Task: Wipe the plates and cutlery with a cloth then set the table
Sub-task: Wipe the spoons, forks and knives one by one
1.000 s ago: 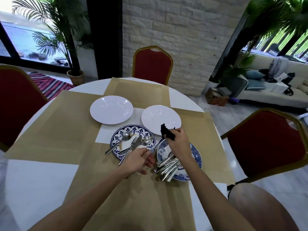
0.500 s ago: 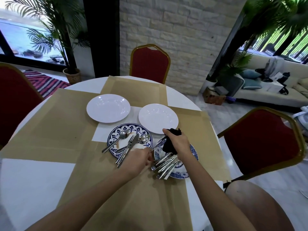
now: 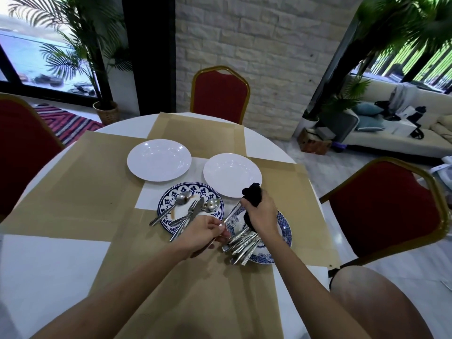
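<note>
piece of cutlery (image 3: 231,215), pinched at its handle by the left hand (image 3: 205,232), its tip wrapped in a black cloth (image 3: 253,195) clenched by the right hand (image 3: 261,214) above a blue plate (image 3: 285,226); risk: the pile (image 3: 244,243) heaped there may be knocked off by a slip.

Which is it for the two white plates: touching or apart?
Apart. The head view shows a strip of bare table and placemat between the left white plate and the right white plate.
</note>
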The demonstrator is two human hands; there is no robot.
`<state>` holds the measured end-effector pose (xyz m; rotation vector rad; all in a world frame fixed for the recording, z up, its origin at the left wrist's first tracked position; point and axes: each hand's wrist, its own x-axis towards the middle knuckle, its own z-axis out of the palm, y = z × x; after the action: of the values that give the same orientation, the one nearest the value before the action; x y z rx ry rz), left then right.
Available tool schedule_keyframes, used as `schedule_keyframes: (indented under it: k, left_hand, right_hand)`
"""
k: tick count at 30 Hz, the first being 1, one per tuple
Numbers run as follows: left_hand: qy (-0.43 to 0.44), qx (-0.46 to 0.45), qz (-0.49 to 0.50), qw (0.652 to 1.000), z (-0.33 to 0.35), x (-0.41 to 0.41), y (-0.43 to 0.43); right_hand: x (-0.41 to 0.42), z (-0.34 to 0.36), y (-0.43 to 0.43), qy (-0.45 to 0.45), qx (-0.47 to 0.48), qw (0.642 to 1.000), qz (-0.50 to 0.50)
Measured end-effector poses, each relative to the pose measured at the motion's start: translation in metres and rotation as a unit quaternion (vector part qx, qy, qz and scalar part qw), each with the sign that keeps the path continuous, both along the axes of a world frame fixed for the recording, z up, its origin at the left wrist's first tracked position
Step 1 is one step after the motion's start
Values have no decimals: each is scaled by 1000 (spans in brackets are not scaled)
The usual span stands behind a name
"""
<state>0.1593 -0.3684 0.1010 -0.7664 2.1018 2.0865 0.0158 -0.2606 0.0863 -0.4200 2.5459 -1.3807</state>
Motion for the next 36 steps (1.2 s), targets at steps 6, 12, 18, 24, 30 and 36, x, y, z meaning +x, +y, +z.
schedule_keyframes:
  k: [6, 12, 18, 24, 30, 36]
  left_hand:
    - [12, 7, 57, 998, -11, -2, 3]
    - [8, -27, 29, 999, -19, 4, 0]
    - [23, -61, 21, 998, -19, 1, -1]
    - [31, -98, -7, 995, -18, 1, -6]
    - [10, -255, -71, 964, -19, 2, -20]
    - [29, -486, -57, 871, -17, -22, -32]
  right_hand:
    - [29, -13, 2, 219, 144, 939, 223]
    - [6, -8, 10, 161, 107, 971, 140]
    - [14, -2, 13, 210, 178, 951, 139]
    - [14, 3, 14, 132, 84, 983, 92]
    - [-15, 31, 35, -217, -23, 974, 64]
    - [-13, 31, 42, -234, -108, 965, 58]
